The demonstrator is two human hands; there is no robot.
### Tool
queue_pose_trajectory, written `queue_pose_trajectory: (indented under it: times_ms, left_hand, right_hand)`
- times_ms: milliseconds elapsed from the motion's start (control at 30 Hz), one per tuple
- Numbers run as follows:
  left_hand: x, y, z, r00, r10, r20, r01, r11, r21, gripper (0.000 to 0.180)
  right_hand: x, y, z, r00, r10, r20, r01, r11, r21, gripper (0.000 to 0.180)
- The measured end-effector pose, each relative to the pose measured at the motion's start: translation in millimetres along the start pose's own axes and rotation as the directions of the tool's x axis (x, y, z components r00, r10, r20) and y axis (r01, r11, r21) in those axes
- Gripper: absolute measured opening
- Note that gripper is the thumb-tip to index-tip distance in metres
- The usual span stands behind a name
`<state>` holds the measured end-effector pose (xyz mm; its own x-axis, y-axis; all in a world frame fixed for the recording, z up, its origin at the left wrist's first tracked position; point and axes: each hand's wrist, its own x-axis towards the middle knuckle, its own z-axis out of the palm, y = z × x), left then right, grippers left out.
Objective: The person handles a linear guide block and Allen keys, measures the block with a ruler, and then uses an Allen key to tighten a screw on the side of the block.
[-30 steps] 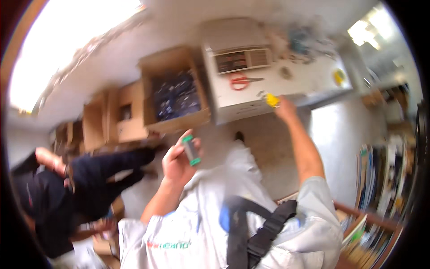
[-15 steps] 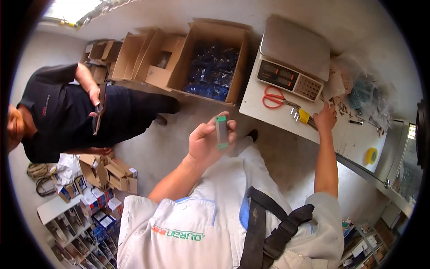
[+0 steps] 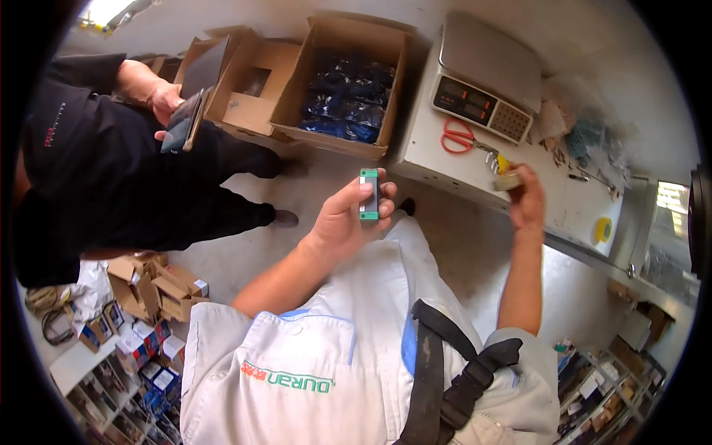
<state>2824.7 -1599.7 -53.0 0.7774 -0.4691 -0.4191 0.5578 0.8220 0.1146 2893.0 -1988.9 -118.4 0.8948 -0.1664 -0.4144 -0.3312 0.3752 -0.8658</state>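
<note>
My left hand (image 3: 337,219) is closed round a small rectangular block (image 3: 369,194), grey in the middle with green ends. The thumb lies along one side and the fingers curl round the other. Over the near edge of the white table, my right hand (image 3: 528,200) grips a small tan roll (image 3: 507,181) that looks like tape. Just beyond it on the table are a yellow-sleeved set of hex keys (image 3: 502,165) and red-handled scissors (image 3: 457,139). Behind these stands a weighing scale (image 3: 486,107) with a flat metal pan.
An open carton (image 3: 285,122) of dark blue plastic-wrapped items stands left of the table (image 3: 430,165). Clear bags (image 3: 597,148) and a yellow tape roll (image 3: 603,229) lie farther right. At left stands another person (image 3: 148,170) holding a phone-like device. Shelves (image 3: 78,363) fill the lower left.
My right hand has lifted off the tabletop and come left and nearer, with the tan roll in it. My left hand has moved slightly up, block still held. The other person has stepped closer.
</note>
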Motion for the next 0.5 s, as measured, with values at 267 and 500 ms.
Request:
queue_pose_trajectory:
  times_ms: [267, 500]
  left_hand:
    - [-66.5, -4.1, -36.6, 0.999, -0.052, -0.017, 0.054, 0.951, 0.303, 0.048]
    - [-106.5, 0.9, -59.6, 0.997, 0.014, -0.073, 0.036, 0.776, 0.630, 0.061]
  right_hand:
    - [-187.3, 65.1, 194.7, 0.947, -0.079, 0.310, 0.040, 0.991, 0.130, 0.032]
    - [-237.0, 84.4, 192.8, 0.880, 0.003, 0.475, 0.144, 0.951, -0.272, 0.039]
